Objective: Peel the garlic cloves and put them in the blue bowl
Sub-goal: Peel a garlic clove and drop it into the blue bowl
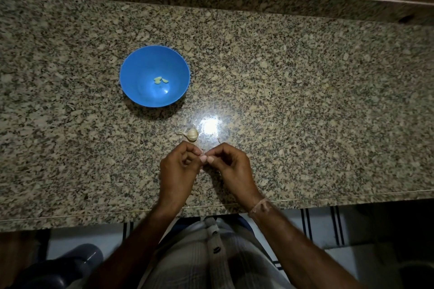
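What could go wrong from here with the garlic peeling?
The clove pinched between the left hand and right hand is tiny and mostly hidden. It could slip and, this near the edge of the counter, fall to the floor. The bulb lies loose just beyond the fingers, so a stray move might knock it away. Dim light may hide leftover skin.

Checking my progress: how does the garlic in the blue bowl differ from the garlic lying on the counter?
The bowl cloves are bare and pale yellow; the counter garlic still wears whitish papery skin. The bowl cloves are small separate pieces; the counter garlic is one bigger lump. The bowl cloves lie inside the blue bowl; the counter garlic lies outside it. Both are garlic.
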The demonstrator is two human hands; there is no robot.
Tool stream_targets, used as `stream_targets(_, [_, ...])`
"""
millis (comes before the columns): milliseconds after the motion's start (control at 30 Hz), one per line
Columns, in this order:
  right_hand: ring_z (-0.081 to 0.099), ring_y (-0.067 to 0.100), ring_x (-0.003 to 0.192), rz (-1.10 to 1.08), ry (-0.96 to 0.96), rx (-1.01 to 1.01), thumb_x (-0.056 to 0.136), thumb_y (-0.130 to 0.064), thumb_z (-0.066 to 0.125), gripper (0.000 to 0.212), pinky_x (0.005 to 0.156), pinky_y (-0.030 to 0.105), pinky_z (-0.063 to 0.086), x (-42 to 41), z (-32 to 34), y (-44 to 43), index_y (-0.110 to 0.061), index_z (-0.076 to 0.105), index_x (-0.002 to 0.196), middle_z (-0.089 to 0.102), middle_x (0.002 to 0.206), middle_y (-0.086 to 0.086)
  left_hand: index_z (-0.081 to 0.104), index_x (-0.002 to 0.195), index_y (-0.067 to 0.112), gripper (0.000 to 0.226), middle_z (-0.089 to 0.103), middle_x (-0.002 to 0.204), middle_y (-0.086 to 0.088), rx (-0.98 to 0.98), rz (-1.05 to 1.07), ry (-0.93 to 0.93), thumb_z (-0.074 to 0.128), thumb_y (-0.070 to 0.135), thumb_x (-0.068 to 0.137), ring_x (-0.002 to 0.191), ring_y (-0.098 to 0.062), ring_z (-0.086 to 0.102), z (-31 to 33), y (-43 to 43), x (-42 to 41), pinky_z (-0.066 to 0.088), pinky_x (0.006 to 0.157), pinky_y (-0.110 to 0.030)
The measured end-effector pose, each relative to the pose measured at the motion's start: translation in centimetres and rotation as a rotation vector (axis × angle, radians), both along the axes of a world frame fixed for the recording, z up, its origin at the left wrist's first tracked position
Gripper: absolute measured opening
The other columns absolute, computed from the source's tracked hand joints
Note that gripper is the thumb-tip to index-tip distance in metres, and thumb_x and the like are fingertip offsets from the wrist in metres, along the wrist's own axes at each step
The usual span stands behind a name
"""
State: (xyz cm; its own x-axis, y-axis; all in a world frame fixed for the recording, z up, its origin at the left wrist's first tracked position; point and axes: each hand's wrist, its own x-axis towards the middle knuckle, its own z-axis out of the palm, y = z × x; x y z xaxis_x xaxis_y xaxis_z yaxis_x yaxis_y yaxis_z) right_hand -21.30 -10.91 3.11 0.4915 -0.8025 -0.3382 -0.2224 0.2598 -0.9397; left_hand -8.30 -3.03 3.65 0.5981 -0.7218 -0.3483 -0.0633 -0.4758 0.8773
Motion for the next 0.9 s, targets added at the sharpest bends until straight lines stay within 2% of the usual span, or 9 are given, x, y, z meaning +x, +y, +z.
stream_targets(67, [0.073,0.034,0.089,-0.046,0.018,0.0,0.096,-0.005,0.07,0.005,0.084,0.049,0.063,0.0,-0.2,-0.1,-0.006,0.072,0.092,0.075,0.088,0.012,0.067,0.08,0.025,0.02,0.072,0.068,0.004,-0.002,-0.008,-0.028,0.074,0.033,0.097,0.065,-0.011,0.072,0.0,0.2,-0.1,0.062,0.063,-0.042])
stream_targets(133, [0.073,0.032,0.088,-0.06,0.054,-0.023,0.098,-0.005,0.066,0.009,0.084,0.048,0.063,-0.1,-0.4,-0.1,-0.008,0.072,0.092,0.075,0.087,0.01,0.062,0.076,0.027,0.028,0.067,0.068,0.006,-0.017,-0.072,-0.18,0.064,0.037,0.103,0.063,-0.007,0.065,-0.1,0.4,-0.2,0.055,0.059,-0.039])
stream_targets(233, [0.073,0.028,0.088,-0.07,0.086,-0.044,0.098,-0.004,0.067,0.01,0.082,0.039,0.062,-0.2,-0.5,-0.2,-0.01,0.073,0.092,0.076,0.088,0.007,0.064,0.095,0.026,0.007,0.06,0.098,0.011,-0.049,-0.162,-0.364,0.069,0.022,0.098,0.086,-0.008,0.058,-0.1,0.3,-0.2,0.049,0.066,-0.031])
stream_targets(367, [0.071,0.013,0.079,-0.088,0.074,-0.022,0.097,-0.002,0.069,0.005,0.076,0.028,0.059,-0.2,-0.2,-0.3,-0.003,0.073,0.094,0.075,0.084,0.004,0.073,0.104,0.029,0.01,0.062,0.108,0.015,-0.018,-0.172,-0.444,0.065,0.023,0.101,0.103,-0.01,0.052,-0.4,0.6,0.1,0.038,0.071,-0.019])
stream_targets(433, [0.072,0.015,0.08,-0.082,0.081,-0.008,0.097,-0.003,0.07,0.005,0.077,0.032,0.061,0.0,-0.2,-0.3,-0.003,0.074,0.093,0.076,0.085,0.007,0.074,0.115,0.031,0.017,0.064,0.114,0.017,-0.032,-0.172,-0.404,0.067,0.028,0.1,0.108,-0.007,0.05,-0.3,0.8,0.3,0.04,0.075,-0.016])
stream_targets(567, [0.075,0.032,0.086,-0.037,0.123,0.009,0.097,-0.011,0.069,0.008,0.082,0.052,0.063,1.2,-0.9,0.5,-0.012,0.074,0.09,0.077,0.086,0.009,0.073,0.095,0.031,0.002,0.066,0.098,0.019,-0.028,-0.177,-0.426,0.071,0.033,0.096,0.097,-0.006,0.052,-0.3,1.4,0.6,0.044,0.068,-0.026])
stream_targets(633, [0.075,0.026,0.082,-0.008,0.188,-0.052,0.098,-0.013,0.068,0.012,0.08,0.051,0.063,2.0,-1.3,0.9,-0.016,0.074,0.088,0.076,0.083,0.004,0.073,0.094,0.029,0.005,0.065,0.096,0.017,-0.03,-0.152,-0.445,0.07,0.031,0.098,0.096,-0.009,0.053,-0.6,2.1,1.1,0.044,0.069,-0.027])
stream_targets(733, [0.072,0.015,0.078,0.03,0.264,-0.178,0.098,-0.01,0.064,0.018,0.076,0.038,0.062,2.6,-1.7,1.2,-0.018,0.073,0.085,0.075,0.079,-0.002,0.076,0.098,0.025,0.005,0.066,0.099,0.012,0.016,-0.033,-0.478,0.072,0.028,0.097,0.101,-0.015,0.054,-1.7,3.3,3.2,0.039,0.071,-0.021])
stream_targets(900, [0.074,0.01,0.098,0.021,0.263,-0.295,0.096,0.003,0.059,0.029,0.092,0.042,0.061,1.0,-2.0,0.5,-0.018,0.079,0.099,0.079,0.099,-0.008,0.077,0.109,0.021,0.016,0.062,0.103,0.002,0.095,0.001,-0.541,0.076,0.02,0.094,0.105,-0.021,0.05,-3.8,4.8,5.7,0.051,0.081,-0.045])
